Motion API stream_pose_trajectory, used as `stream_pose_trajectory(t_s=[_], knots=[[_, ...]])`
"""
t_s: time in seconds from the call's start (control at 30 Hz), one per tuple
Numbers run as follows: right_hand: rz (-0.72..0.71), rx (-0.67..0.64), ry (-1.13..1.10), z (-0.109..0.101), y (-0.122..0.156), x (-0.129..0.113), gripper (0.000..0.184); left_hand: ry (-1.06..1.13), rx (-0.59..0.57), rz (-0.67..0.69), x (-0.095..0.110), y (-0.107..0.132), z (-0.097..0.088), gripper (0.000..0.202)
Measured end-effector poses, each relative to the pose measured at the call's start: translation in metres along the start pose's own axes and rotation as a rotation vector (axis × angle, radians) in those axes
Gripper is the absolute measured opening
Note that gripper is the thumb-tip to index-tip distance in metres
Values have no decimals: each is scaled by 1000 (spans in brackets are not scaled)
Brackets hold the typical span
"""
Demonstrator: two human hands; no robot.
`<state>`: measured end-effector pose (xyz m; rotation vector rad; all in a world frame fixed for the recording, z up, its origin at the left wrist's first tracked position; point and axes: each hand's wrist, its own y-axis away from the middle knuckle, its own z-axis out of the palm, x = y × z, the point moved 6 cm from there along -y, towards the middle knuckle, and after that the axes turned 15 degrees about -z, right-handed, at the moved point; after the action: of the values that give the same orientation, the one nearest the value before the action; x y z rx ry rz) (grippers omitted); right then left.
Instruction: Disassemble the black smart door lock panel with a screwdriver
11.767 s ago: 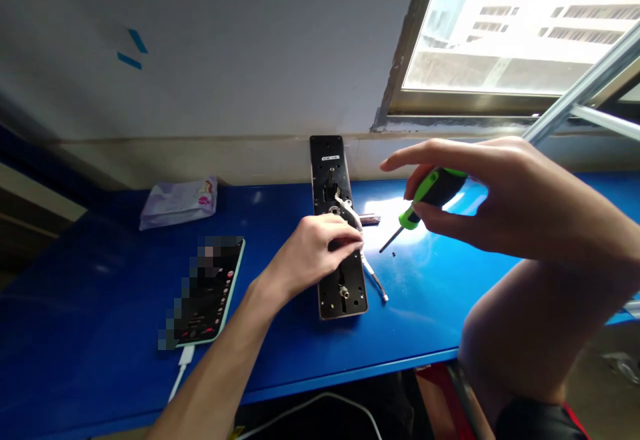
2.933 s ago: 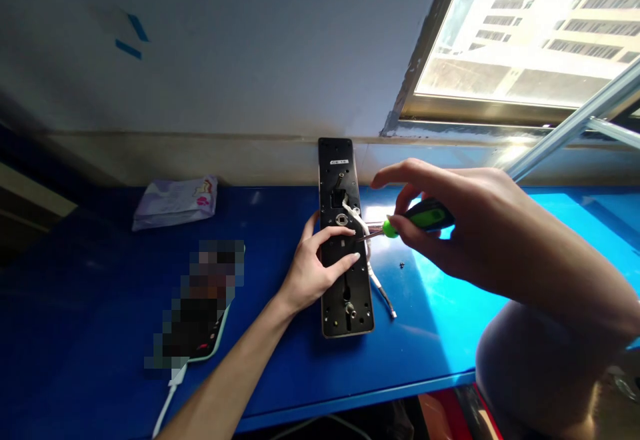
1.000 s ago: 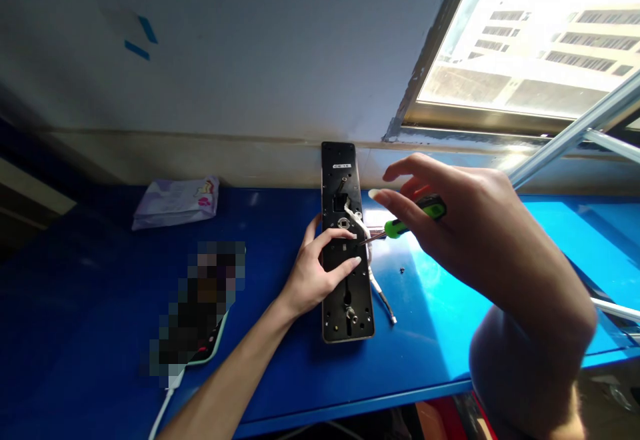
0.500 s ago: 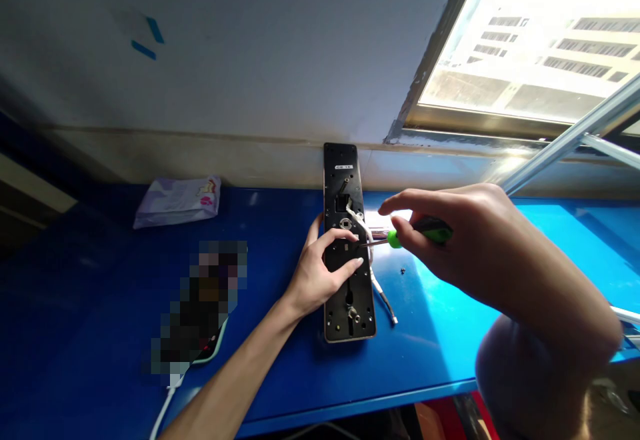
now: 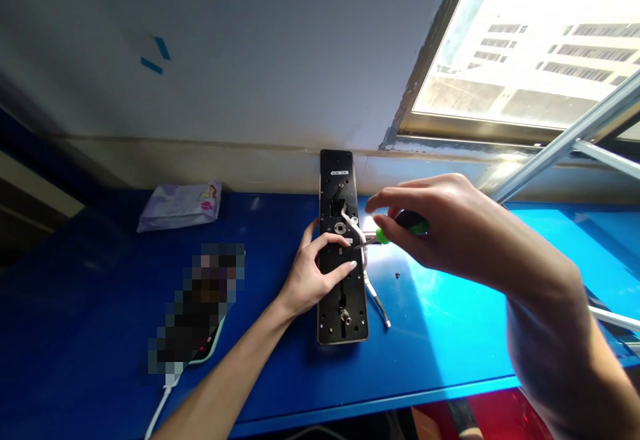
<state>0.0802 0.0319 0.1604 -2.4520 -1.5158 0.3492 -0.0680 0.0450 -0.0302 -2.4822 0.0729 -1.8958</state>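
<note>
Now the right hand (image 5: 445, 230) is pinched shut round the green and black handle of a small screwdriver (image 5: 400, 225), thumb and forefinger closing on it from either side, the thin shaft running left and slightly down until its tip meets the upper middle of a long black lock panel (image 5: 343, 293). That panel lies flat on the blue table (image 5: 450, 353) in front of the person, its far end up against the foot of the wall. The left hand (image 5: 313, 273) rests on it from the left, fingers loosely parted and laid across the black face just below the screwdriver tip, thumb up along the panel's left edge. A white cable (image 5: 373, 290) comes out of the panel near the tip and trails down off its right side onto the table. Just to the right of that cable a tiny dark screw (image 5: 397, 275) lies in the sunlit patch. Well to the left a phone (image 5: 200, 310) lies face up with a white lead (image 5: 157, 413) plugged into its near end, and beyond it, close to the wall, sits a pale tissue pack (image 5: 180, 205)
</note>
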Motion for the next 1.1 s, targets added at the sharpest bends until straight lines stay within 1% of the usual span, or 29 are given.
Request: stream_pose_trajectory(t_s=[0.1,0.17,0.23,0.27,0.37,0.47,0.53,0.67,0.83,0.87,0.93,1.0,1.03,1.1], knots=[[150,98,103,-4,3,3,32,-12,0,6,-2,-1,0,31],[175,139,123,-4,5,1,31,-8,0,2,-3,-1,0,32],[148,162,119,-3,6,-1,25,-1,-1,-7,-4,-1,0,33],[130,172,115,-3,7,-2,26,1,-3,-9,-4,-1,0,33],[63,187,88,-3,9,-3,39,2,-12,-13,-4,0,1,33],[17,179,43,-1,10,-4,47,4,-21,-17,-3,1,1,32],[32,184,59,-1,10,-3,48,-2,-20,-15,-2,1,0,32],[99,222,113,-2,9,1,37,-37,-8,-3,2,1,-1,32],[35,209,119,-2,10,-2,31,-35,-12,-11,1,2,-1,32],[12,211,108,-2,10,-3,34,-33,-13,-14,0,2,-1,33],[-30,221,78,-3,10,-5,47,-30,-15,-18,-1,2,0,33],[-34,221,69,-3,10,-5,55,-28,-19,-20,-1,2,0,32],[-17,217,73,-2,10,-4,53,-27,-19,-19,-1,2,0,32],[33,207,88,-1,10,-2,43,-29,-16,-13,0,2,0,32]])
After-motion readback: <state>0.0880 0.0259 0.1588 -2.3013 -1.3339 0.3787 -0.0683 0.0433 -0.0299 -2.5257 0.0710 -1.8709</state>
